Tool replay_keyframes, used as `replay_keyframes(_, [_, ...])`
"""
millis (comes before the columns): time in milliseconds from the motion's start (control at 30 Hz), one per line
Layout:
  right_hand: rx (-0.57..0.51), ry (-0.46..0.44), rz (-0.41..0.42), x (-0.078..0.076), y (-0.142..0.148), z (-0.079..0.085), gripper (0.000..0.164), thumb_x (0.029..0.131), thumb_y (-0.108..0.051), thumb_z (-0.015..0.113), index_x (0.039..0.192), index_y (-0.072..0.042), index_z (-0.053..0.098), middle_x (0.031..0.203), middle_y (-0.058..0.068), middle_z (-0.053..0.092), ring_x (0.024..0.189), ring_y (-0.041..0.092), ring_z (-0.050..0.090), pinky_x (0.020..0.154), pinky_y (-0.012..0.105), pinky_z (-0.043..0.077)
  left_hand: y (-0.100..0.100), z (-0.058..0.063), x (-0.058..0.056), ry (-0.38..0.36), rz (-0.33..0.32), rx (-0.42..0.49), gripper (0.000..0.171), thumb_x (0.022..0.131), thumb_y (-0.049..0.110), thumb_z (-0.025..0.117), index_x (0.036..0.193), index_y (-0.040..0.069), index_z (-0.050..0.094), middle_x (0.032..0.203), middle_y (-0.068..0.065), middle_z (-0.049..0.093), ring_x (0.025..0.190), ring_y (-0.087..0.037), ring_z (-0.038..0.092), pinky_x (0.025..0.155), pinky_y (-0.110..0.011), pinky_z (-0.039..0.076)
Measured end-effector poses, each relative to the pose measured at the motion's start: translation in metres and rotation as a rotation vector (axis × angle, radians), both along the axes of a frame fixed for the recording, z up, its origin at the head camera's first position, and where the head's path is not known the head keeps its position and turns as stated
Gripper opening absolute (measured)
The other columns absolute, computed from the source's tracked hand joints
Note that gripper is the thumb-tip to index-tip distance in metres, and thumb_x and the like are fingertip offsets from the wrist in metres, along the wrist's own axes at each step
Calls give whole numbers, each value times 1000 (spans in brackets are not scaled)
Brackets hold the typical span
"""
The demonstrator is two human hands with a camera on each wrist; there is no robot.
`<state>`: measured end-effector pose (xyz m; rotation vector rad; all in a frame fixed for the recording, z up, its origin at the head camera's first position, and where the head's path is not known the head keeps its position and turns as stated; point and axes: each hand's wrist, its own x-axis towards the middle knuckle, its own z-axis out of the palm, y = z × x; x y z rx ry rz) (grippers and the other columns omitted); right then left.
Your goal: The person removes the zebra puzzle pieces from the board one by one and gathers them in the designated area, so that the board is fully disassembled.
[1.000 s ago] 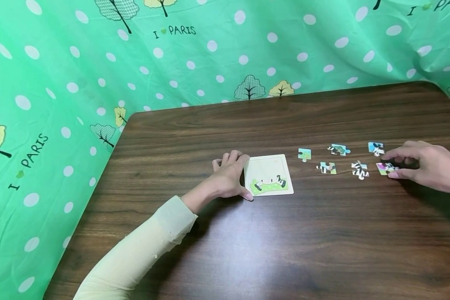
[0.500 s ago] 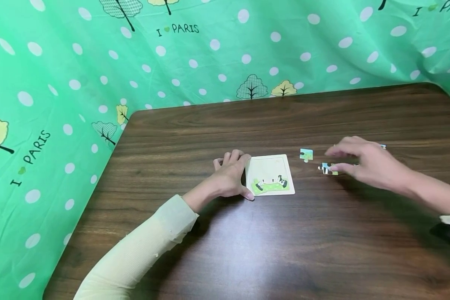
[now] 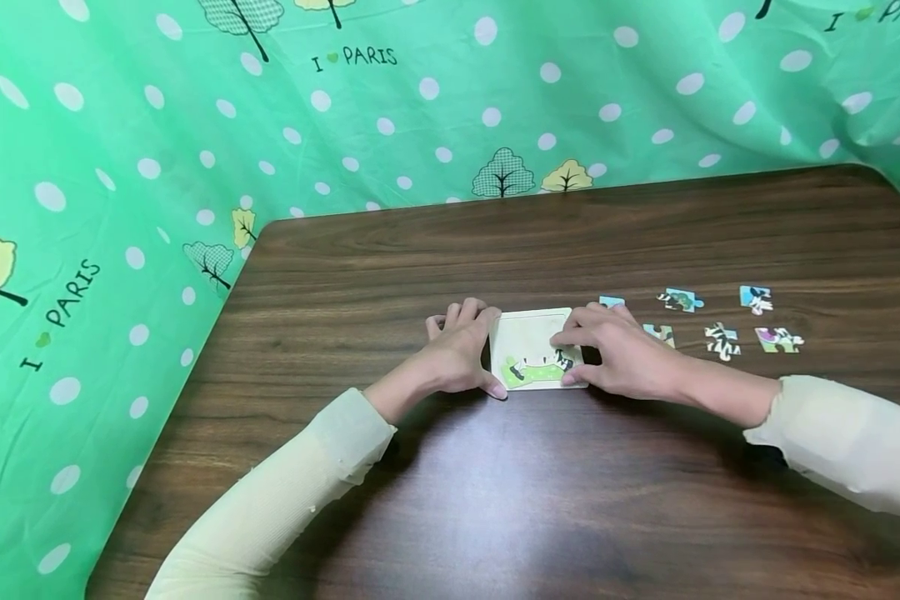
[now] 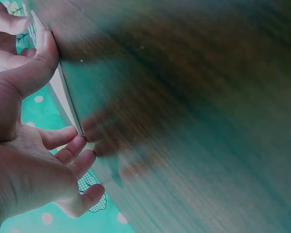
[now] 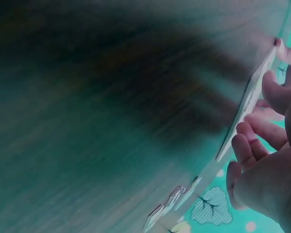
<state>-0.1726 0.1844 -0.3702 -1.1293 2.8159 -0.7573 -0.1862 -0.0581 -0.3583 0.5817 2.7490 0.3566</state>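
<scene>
A square white jigsaw tray (image 3: pixel 528 327) lies flat on the table, with green, black and white picture parts along its near side. My left hand (image 3: pixel 457 354) grips its left edge, the thumb at the near corner and the index finger at the far corner. Over the tray's right side, my right hand (image 3: pixel 626 354) reaches in. Its thumb and fingers are spread apart near the black-and-white part; whether they touch it is hidden. In the right wrist view, a gap shows between that thumb (image 5: pixel 276 92) and the fingers of the right hand.
Several loose jigsaw pieces lie to the right, among them a striped piece (image 3: pixel 722 342), a pink-and-green piece (image 3: pixel 778 340) and a blue piece (image 3: pixel 756 298). Two nearer pieces are partly behind the right hand. A green dotted curtain (image 3: pixel 390 158) hangs behind the dark wooden table (image 3: pixel 495 500).
My right hand has let go of the pink-and-green piece and moved left across the loose pieces to the tray's right side. My left hand stays on the tray.
</scene>
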Motion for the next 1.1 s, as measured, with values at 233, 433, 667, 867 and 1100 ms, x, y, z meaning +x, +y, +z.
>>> replay_keyframes(233, [-8,20,1,1,-4,-2,35,73,-19,83,105,-10,73,100,-1,61,96,19,51,80,40,30,0,0,-1,4,3,10,105,55,45,89,142,19,38,141,-2,32,125,-23,29,102,-50,19])
replay_keyframes(433, [-52,21,-4,2,-5,-5,33,71,-15,84,100,-13,68,95,-5,61,91,16,51,79,39,30,-1,0,-1,3,0,11,103,55,45,89,141,19,38,141,-2,33,124,-23,29,102,-51,19])
replay_keyframes(667, [-45,-9,5,2,-8,-5,34,72,-13,83,98,-15,62,85,-7,54,81,13,46,74,35,26,-2,-2,0,2,-5,26,103,56,44,89,141,19,38,140,-2,33,123,-23,29,102,-51,19])
replay_keyframes(867, [-23,2,56,2,-7,-3,35,74,-15,82,105,-13,67,97,-5,60,92,14,50,76,35,28,-2,-1,0,-1,-9,29,105,56,44,89,143,18,37,140,-3,33,124,-24,29,102,-51,19])
replay_keyframes(1100, [22,45,98,1,-6,0,36,74,-15,82,107,-13,69,94,-5,57,91,13,49,74,34,28,-2,-2,-1,-3,-7,26,105,56,45,89,143,18,36,141,-3,32,125,-24,29,102,-51,18])
